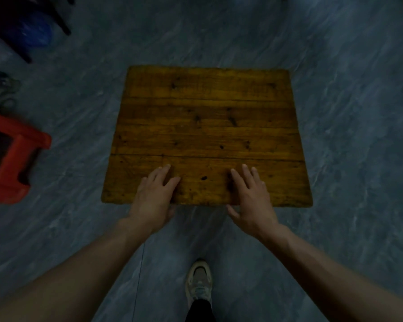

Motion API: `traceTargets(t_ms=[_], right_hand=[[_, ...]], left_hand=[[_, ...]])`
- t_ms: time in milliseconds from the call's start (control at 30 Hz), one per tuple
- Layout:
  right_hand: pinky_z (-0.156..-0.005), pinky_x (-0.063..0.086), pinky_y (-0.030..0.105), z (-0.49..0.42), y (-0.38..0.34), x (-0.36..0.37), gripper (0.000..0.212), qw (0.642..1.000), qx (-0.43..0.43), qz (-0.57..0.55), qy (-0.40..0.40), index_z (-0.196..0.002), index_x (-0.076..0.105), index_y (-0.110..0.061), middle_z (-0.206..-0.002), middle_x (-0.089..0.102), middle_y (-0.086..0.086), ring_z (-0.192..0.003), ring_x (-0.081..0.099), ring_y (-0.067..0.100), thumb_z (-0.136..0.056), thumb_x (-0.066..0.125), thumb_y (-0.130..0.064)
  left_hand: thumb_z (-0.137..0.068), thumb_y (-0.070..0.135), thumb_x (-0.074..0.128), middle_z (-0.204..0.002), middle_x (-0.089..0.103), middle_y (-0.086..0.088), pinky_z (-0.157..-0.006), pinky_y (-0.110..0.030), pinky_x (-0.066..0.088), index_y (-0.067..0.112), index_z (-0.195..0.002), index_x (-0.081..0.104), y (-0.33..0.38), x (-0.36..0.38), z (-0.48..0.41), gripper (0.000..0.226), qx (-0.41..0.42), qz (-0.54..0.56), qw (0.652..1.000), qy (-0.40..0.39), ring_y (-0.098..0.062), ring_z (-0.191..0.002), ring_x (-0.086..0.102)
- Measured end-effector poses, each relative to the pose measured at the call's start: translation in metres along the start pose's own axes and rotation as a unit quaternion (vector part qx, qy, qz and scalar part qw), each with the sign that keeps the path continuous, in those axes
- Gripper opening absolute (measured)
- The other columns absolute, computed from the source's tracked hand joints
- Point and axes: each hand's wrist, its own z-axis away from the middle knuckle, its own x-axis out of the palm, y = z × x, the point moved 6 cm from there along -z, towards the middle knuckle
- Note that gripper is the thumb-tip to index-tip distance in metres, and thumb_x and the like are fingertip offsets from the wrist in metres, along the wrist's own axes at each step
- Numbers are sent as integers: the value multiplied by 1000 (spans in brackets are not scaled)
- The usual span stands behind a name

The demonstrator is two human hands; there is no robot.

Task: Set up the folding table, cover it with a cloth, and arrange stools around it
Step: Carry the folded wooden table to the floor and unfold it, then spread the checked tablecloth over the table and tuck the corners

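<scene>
The folding table (207,117) stands upright in front of me, its square top of dark yellow wooden planks facing up. My left hand (155,194) lies flat, palm down, on the near edge of the top, left of centre, fingers spread. My right hand (250,196) lies flat on the same edge, right of centre, its thumb hanging over the rim. Neither hand holds anything. A red plastic stool (12,156) stands on the floor at the left. No cloth is in view.
The floor (358,159) is grey-blue marbled tile. Dark chair or stand legs (26,54) and blue and clear plastic bags (33,31) crowd the far left corner. My shoe (198,283) is on the floor just below the table's near edge.
</scene>
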Motion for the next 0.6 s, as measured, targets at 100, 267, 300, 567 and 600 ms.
traceTargets(t_ms=[100,267,300,567,600], right_hand=[[-121,16,48,21,3,-38,89,998,17,-33,54,-157,10,-25,-165,2,6,-151,-3,25,-89,64,-45],[-121,19,50,66,-11,-121,84,991,24,-65,115,-156,16,-20,-164,9,9,-152,2,26,-89,64,-37],[-120,19,50,79,-15,-138,84,990,23,-67,120,-156,16,-20,-164,8,10,-151,2,27,-89,64,-36],[-122,19,39,188,-57,-274,83,984,-19,-101,147,-156,15,-21,-162,16,9,-150,12,25,-89,63,-35],[-122,18,38,199,-63,-291,83,983,-27,-99,152,-156,16,-21,-162,16,9,-150,12,24,-89,62,-35]], left_hand=[[-83,42,68,-161,11,-6,-117,-48,21,29,-147,31,4,-34,19,75,-14,0,999,37,-27,-147,10],[-86,46,64,-158,21,-8,-117,-46,24,22,-146,37,7,-116,59,70,-75,82,990,83,-27,-145,19],[-86,44,65,-157,25,-10,-116,-45,25,19,-145,40,11,-135,71,69,-83,99,987,94,-28,-143,22],[-86,41,66,-153,33,-12,-114,-44,30,13,-142,44,55,-279,166,66,-93,131,973,168,-29,-140,30],[-86,41,65,-153,33,-12,-114,-44,30,14,-142,44,63,-296,176,66,-90,126,972,174,-29,-140,30]])
